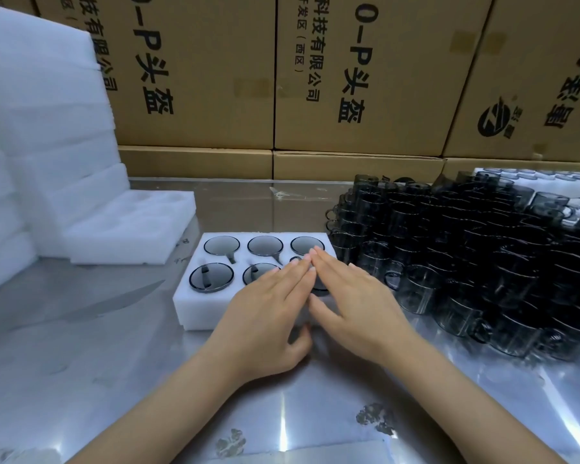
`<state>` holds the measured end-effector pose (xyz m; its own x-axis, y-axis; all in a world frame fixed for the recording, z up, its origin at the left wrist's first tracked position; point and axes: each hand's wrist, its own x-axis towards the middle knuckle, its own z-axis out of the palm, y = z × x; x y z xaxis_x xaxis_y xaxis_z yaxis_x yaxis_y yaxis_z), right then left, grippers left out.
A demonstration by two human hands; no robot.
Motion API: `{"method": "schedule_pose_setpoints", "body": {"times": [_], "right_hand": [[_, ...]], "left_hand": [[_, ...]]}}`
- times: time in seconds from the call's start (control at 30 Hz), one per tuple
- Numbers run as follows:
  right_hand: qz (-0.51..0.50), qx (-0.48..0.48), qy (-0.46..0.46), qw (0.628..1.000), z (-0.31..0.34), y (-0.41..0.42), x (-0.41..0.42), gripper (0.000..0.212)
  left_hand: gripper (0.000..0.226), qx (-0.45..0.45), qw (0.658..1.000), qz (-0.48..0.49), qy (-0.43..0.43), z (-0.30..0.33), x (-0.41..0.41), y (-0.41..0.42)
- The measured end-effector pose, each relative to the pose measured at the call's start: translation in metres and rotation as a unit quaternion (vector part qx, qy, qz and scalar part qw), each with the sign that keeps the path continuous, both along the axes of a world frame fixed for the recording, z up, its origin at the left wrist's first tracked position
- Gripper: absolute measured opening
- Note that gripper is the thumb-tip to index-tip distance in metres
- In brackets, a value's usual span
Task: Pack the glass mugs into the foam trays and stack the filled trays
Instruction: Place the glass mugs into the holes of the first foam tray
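A white foam tray (195,306) lies on the steel table in front of me, its round pockets filled with dark smoked-glass mugs (221,246). My left hand (265,316) and my right hand (352,296) lie flat, fingers straight, over the tray's near right corner. Their fingertips meet above the near right mug, which they mostly hide. A large heap of loose dark glass mugs (476,259) lies on the table to the right, close to the tray.
An empty foam tray (128,226) sits at the left, beside a tall pile of white foam (37,128). Cardboard boxes (365,78) wall off the back. Another filled foam tray (543,177) shows behind the mug heap. Foam lies at the near table edge (315,452).
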<state>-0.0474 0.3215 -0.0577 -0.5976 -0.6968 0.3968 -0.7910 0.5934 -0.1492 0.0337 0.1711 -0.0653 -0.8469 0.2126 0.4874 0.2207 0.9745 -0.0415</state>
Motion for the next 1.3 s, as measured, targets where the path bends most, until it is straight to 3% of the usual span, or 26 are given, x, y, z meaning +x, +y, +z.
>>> {"method": "schedule_pose_setpoints", "body": {"times": [0.6,0.7,0.77,0.9,0.97,1.07,1.17,1.3], "right_hand": [[-0.036,0.038,-0.036,0.998,0.003,-0.01,0.001,0.062],[-0.017,-0.005,-0.09,0.996,0.003,-0.009,0.003,0.061],[-0.009,-0.096,-0.15,0.984,-0.001,-0.006,0.006,0.063],[-0.052,-0.237,-0.23,0.942,-0.013,0.004,0.01,0.082],[-0.053,-0.223,-0.233,0.945,-0.019,0.006,0.01,0.088],[-0.035,-0.195,-0.225,0.954,-0.026,-0.004,0.015,0.085],[-0.057,-0.204,-0.199,0.957,-0.028,-0.018,0.014,0.078],[-0.076,-0.188,-0.193,0.96,-0.026,-0.04,0.002,0.075]], "left_hand": [[0.07,0.008,0.999,0.037,-0.006,-0.003,-0.003,0.0],[0.075,0.014,0.999,0.034,-0.028,-0.002,-0.002,-0.002],[0.077,0.019,0.999,0.027,-0.031,-0.005,-0.001,-0.007],[0.08,0.175,0.981,0.07,0.042,-0.005,0.021,-0.03],[0.092,0.234,0.963,0.116,0.072,-0.008,0.032,-0.049],[0.108,0.298,0.941,0.159,0.011,-0.016,0.041,-0.07],[0.104,0.312,0.937,0.156,-0.014,-0.021,0.038,-0.079],[0.079,0.274,0.945,0.176,0.021,-0.02,0.017,-0.086]]}}
